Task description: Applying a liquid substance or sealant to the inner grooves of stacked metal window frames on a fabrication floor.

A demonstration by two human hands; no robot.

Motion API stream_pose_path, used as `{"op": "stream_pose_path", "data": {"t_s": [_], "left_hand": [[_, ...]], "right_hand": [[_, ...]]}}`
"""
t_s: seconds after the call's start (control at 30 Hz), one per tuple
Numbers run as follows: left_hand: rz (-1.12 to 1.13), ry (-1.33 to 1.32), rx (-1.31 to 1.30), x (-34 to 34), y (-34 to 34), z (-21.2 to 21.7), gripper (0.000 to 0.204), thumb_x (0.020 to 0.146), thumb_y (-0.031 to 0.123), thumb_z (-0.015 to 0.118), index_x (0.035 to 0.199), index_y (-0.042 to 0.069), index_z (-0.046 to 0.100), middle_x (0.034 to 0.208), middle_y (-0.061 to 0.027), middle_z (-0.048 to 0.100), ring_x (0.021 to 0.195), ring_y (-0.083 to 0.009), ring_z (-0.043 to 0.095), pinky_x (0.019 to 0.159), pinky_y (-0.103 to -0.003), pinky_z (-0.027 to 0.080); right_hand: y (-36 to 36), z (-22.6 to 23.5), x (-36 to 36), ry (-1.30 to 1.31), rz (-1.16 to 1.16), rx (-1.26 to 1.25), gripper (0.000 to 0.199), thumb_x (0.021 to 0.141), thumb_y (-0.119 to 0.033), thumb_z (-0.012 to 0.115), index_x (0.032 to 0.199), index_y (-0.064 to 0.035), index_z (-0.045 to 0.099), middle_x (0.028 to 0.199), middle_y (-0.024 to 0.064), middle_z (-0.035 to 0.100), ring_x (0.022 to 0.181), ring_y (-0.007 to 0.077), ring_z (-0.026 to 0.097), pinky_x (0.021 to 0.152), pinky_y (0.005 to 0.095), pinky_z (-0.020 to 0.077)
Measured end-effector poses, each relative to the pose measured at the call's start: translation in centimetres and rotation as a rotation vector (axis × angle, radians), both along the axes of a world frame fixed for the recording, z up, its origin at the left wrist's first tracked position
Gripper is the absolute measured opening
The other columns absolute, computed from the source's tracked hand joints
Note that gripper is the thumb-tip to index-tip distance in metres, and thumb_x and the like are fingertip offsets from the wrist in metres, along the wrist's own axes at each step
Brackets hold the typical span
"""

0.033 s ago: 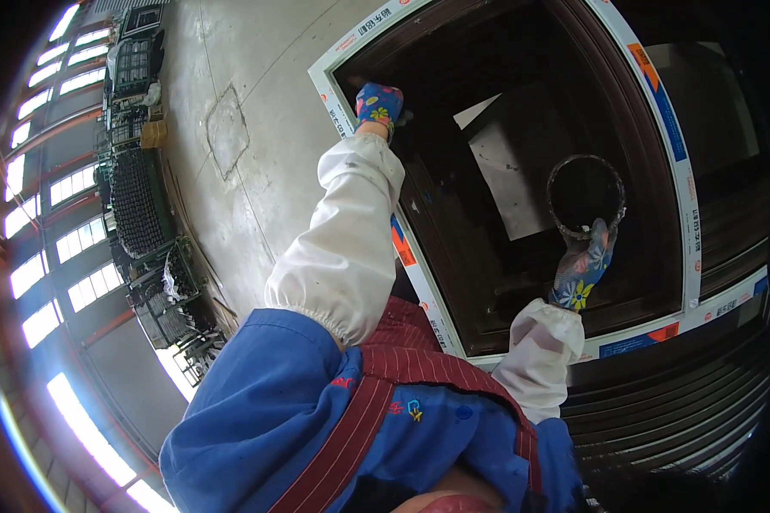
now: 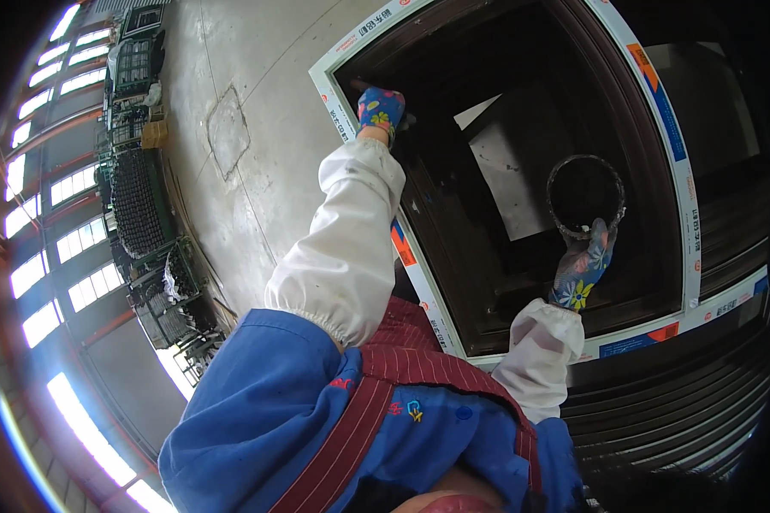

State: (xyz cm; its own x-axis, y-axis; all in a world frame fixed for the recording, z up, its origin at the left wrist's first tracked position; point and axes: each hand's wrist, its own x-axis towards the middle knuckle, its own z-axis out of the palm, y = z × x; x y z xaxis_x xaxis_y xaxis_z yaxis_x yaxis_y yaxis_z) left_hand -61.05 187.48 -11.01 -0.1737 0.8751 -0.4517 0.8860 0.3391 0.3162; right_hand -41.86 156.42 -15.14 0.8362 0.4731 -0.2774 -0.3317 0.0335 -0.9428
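A big dark brown frame (image 2: 656,162), its outer edges covered with white printed tape, lies in front of me. My left hand (image 2: 380,109), in a blue flowered glove, is at its far left corner, along the inner edge of the taped side. The fingers are curled and a small pale bit shows beside them; what they hold is mostly hidden. My right hand (image 2: 583,265), in a matching glove, pinches the near rim of a round dark tub (image 2: 618,181) over the frame's near right part. The tub's rim is smeared with pale residue; its inside is too dark to read.
Through the frame's opening a pale grey patch (image 2: 503,175) shows. Grey concrete floor (image 2: 274,154) stretches to the left, with loaded racks (image 2: 137,205) along the windowed wall. Dark ribbed lengths (image 2: 659,410) lie near right, beside the frame.
My left hand has shifted very slightly toward me along the frame's corner. My right hand and the tub stay in place.
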Motion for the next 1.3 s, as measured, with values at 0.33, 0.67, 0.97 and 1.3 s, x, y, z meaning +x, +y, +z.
{"op": "stream_pose_path", "data": {"t_s": [0.33,0.67,0.97,1.3], "left_hand": [[-0.822,-0.775,0.373,4.9,-14.6,5.8,0.041,0.085,0.014,0.053,0.125,0.008,0.044,0.070,-0.0074,0.061,0.057,-0.0085,0.057,0.052,-0.023,0.046],[-1.413,0.027,-0.380,11.4,-15.2,9.8,0.029,0.085,0.022,0.055,0.106,0.001,0.055,0.080,-0.0075,0.062,0.063,-0.0178,0.060,0.057,-0.026,0.049],[0.263,-0.886,-0.086,4.2,-6.8,-2.4,0.063,0.089,0.019,0.048,0.138,0.011,0.010,0.069,-0.0063,0.060,0.048,-0.0144,0.055,0.045,-0.028,0.046],[-0.405,0.559,0.717,-12.5,7.6,-17.5,0.034,0.080,0.025,0.055,0.106,0.003,0.058,0.105,-0.0197,0.059,0.098,-0.0355,0.056,0.091,-0.040,0.041]], "right_hand": [[1.2,2.1,-0.2,-0.075,-0.008,-0.177,0.042,0.085,-0.025,0.051,0.120,-0.0006,0.047,0.106,0.0056,0.051,0.090,0.0142,0.053,0.073,0.0259,0.0458],[0.9,2.2,-0.2,0.230,-0.051,-0.048,0.053,0.085,-0.031,0.054,0.128,-0.0033,0.039,0.102,0.0073,0.049,0.085,0.0152,0.047,0.076,0.0283,0.0429],[-0.6,0.9,-0.4,-0.253,0.078,-0.362,0.038,0.094,-0.025,0.035,0.124,-0.0033,0.042,0.126,0.0174,0.043,0.109,0.0268,0.048,0.091,0.0310,0.0403],[-1.6,-0.7,-2.1,-0.675,0.210,-0.006,0.042,0.096,-0.027,0.021,0.132,-0.0092,0.033,0.124,0.0198,0.044,0.119,0.0288,0.039,0.101,0.0375,0.0295]]}}
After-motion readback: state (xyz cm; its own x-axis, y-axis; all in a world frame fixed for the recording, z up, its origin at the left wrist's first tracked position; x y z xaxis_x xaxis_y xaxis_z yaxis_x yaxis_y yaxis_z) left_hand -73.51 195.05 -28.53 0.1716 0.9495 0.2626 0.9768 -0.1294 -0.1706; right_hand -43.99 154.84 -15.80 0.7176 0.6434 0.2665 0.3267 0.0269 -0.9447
